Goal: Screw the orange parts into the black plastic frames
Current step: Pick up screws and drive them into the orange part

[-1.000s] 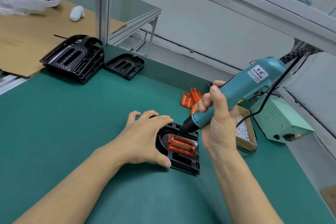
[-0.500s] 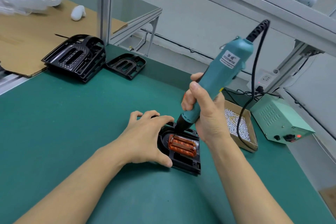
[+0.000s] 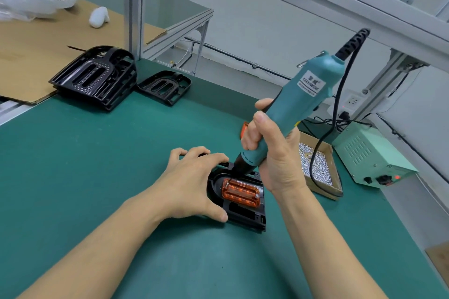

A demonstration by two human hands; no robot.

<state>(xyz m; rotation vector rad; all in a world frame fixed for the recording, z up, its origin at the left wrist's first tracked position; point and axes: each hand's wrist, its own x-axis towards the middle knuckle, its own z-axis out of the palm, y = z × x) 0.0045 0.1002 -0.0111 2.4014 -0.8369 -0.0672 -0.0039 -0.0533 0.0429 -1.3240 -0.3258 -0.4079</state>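
A black plastic frame (image 3: 245,215) lies on the green mat in front of me, with an orange part (image 3: 240,192) seated in it. My left hand (image 3: 192,184) rests on the frame's left side, fingers spread, thumb on its near edge. My right hand (image 3: 272,153) grips a teal electric screwdriver (image 3: 298,104), held steeply, its black tip down at the orange part's far left corner. Spare orange parts (image 3: 243,130) peek out behind my right hand, mostly hidden.
A cardboard box of silver screws (image 3: 315,167) sits right of the frame, beside a pale green power supply (image 3: 369,155) with a red light. A stack of black frames (image 3: 94,77) and a single frame (image 3: 164,87) lie at the back left, by an aluminium post (image 3: 132,7).
The screwdriver has swung from a low slant to a steep, nearly upright hold, with my right hand shifting slightly left. My left hand and the frame have stayed put.
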